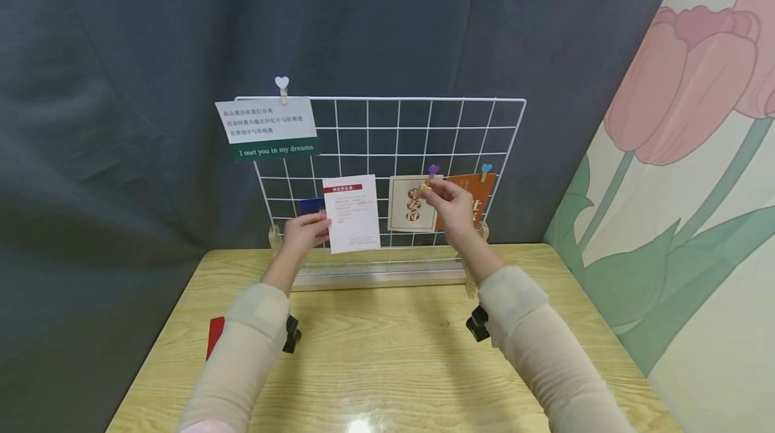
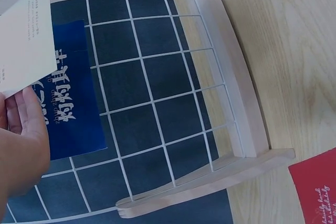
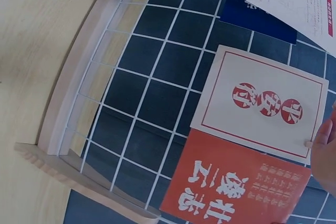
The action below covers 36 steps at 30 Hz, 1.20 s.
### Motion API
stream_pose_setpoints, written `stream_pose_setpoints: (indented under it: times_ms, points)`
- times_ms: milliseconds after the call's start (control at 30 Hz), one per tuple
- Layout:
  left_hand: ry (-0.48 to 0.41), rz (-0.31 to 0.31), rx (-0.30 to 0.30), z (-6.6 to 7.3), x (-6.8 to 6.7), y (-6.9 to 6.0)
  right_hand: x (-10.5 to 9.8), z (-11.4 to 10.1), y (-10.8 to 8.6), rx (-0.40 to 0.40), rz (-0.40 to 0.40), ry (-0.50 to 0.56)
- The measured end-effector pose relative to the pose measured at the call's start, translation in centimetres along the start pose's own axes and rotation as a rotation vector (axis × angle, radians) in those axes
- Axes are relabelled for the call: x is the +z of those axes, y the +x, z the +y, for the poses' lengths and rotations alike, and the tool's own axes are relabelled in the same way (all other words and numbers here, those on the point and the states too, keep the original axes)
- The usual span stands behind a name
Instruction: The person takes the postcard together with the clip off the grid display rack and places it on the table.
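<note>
My left hand point(image 1: 305, 234) pinches the left edge of a white card with a red heading point(image 1: 352, 214), held in front of the white wire grid point(image 1: 414, 113). Behind that card is a dark blue card point(image 2: 81, 93), partly covered. My right hand point(image 1: 455, 210) pinches a small yellow clip point(image 1: 425, 187) in front of the cream card with red round characters point(image 3: 262, 103). An orange card point(image 3: 231, 182) overlaps the cream card's side. A purple heart clip point(image 1: 433, 169) is at the cream card's top, a blue heart clip point(image 1: 486, 169) at the orange card's.
A white and green card point(image 1: 269, 127) hangs at the grid's upper left under a white heart clip point(image 1: 282, 83). The grid stands in a wooden base point(image 1: 378, 280) on the table point(image 1: 375, 352). A red card point(image 2: 317, 187) lies at the left, partly behind my sleeve.
</note>
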State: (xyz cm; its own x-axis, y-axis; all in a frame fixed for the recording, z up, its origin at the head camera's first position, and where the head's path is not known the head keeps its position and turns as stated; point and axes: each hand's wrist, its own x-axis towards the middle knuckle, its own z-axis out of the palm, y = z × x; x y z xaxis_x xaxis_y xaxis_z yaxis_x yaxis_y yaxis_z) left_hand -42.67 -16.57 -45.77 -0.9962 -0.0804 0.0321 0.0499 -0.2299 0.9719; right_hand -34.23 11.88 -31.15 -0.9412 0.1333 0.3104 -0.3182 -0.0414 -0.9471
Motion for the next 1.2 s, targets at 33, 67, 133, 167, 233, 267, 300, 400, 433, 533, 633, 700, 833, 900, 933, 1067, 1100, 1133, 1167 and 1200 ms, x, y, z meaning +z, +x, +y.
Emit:
stream_pose_setpoints:
  times_ms: [33,67,133,167,233,267,300,400,433,533,633,700,833,900,933,1067,1100,1133,1167,1200]
  points:
    - [0.001,-0.001,0.007,0.6,0.3,-0.8,-0.1,0.1,-0.1,-0.001,-0.002,-0.002]
    - [0.017,0.011,0.01,1.5,0.8,-1.9,-0.1,0.2,-0.2,0.0,-0.004,-0.003]
    - [0.062,0.062,-0.047,4.2,2.3,-4.8,-0.2,0.4,-0.3,0.003,-0.004,0.004]
    - [0.108,0.097,-0.082,6.1,3.4,-6.6,-0.3,0.5,-0.4,0.006,-0.003,0.009]
    - [0.109,0.106,-0.084,7.0,3.9,-7.9,-0.4,0.7,-0.6,0.013,-0.001,0.017]
    - [0.074,0.079,-0.065,5.1,3.0,-6.3,-0.4,0.8,-0.7,0.014,0.0,0.022]
    - [0.028,0.038,-0.037,3.6,2.1,-5.1,-0.5,0.9,-0.7,0.016,0.002,0.021]
    - [-0.014,0.006,-0.013,-0.5,0.0,-1.9,-0.7,1.2,-0.9,0.023,0.006,0.01]
    - [-0.007,0.013,-0.02,-0.4,0.0,-2.1,-0.8,1.3,-0.9,0.027,0.008,0.0]
    - [0.059,0.085,-0.077,2.4,1.6,-5.1,-0.9,1.6,-1.0,0.044,0.019,-0.013]
    - [0.044,0.081,-0.068,2.4,1.8,-5.6,-1.1,1.9,-1.2,0.053,0.027,-0.02]
    - [0.039,0.08,-0.053,1.1,1.1,-4.9,-1.2,2.1,-1.3,0.053,0.035,-0.012]
    - [0.031,0.081,-0.047,1.8,1.4,-6.3,-1.5,2.6,-1.4,0.049,0.056,-0.001]
    - [0.036,0.083,-0.053,2.2,1.6,-7.0,-1.6,2.9,-1.5,0.054,0.065,0.001]
    - [0.042,0.088,-0.054,2.5,1.7,-7.5,-1.7,3.0,-1.6,0.056,0.064,0.002]
    - [0.098,0.131,-0.088,4.4,2.7,-9.9,-1.9,3.5,-1.9,0.063,0.052,-0.035]
    - [0.1,0.135,-0.093,4.5,2.7,-10.2,-2.0,3.6,-2.0,0.062,0.048,-0.042]
    - [0.1,0.141,-0.099,4.3,2.6,-10.2,-2.0,3.7,-2.1,0.061,0.046,-0.052]
    - [0.06,0.103,-0.073,2.8,1.7,-9.2,-2.1,3.8,-2.1,0.061,0.044,-0.055]
    - [0.053,0.1,-0.076,2.2,1.4,-8.9,-2.1,3.9,-2.2,0.061,0.04,-0.052]
